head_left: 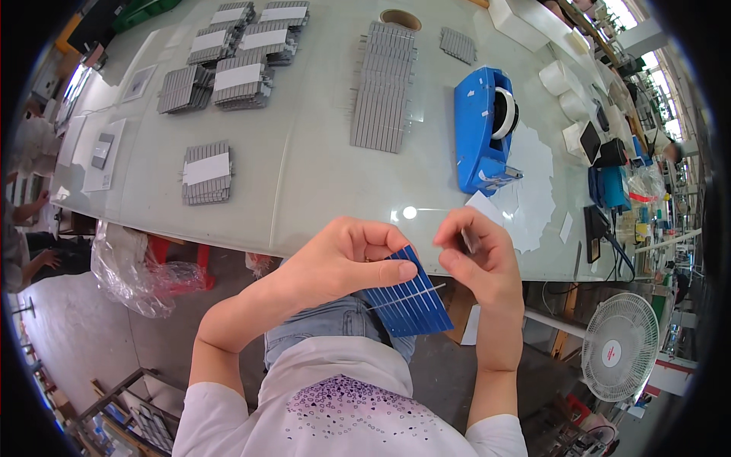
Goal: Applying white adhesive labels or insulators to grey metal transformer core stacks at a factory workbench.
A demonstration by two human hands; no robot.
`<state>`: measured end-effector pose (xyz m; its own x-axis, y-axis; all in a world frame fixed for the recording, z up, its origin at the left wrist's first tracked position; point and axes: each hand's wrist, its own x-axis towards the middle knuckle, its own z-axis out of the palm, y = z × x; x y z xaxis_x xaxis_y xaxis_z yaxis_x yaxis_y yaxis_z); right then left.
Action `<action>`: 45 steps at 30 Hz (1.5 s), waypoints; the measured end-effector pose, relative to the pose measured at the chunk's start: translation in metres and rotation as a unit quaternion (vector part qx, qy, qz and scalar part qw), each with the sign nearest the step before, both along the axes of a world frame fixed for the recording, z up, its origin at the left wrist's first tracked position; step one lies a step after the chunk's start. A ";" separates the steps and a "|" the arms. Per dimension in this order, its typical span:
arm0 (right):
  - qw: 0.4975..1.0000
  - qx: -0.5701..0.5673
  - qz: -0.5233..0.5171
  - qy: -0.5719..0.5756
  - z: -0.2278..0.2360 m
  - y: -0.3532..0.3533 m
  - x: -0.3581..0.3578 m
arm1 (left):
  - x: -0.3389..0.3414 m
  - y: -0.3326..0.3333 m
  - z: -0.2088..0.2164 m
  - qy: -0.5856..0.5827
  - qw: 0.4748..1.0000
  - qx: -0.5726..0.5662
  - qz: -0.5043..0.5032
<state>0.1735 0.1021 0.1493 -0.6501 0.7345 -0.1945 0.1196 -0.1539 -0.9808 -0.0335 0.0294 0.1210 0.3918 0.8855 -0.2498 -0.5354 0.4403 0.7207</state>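
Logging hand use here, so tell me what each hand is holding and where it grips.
Left hand pinches the blue solar cell strips at their upper edge. Right hand holds a small dark piece between thumb and fingers.

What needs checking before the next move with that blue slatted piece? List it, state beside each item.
1. Left hand grips the blue slatted piece, thumb on top: ok.
2. Thin silver strip lies across the piece, end sticking out past its edge: ok.
3. Right hand pinches a small dark item; what it is: cannot tell.
4. Blue tape dispenser stands on the table just ahead of the right hand: ok.
5. Piece supported by the table: not ok, it is held off the edge, above the lap.
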 end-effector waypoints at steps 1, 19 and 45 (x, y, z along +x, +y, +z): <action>1.000 -0.002 -0.004 -0.001 0.004 -0.002 -0.002 | -0.001 0.001 0.000 -0.001 1.000 -0.002 -0.004; 0.996 -0.035 0.039 0.078 0.002 -0.007 -0.011 | -0.003 0.003 -0.016 -0.092 0.990 -0.041 -0.102; 0.909 0.280 -0.269 -0.153 -0.040 0.082 0.088 | -0.007 -0.003 -0.043 -0.018 0.995 -0.092 0.015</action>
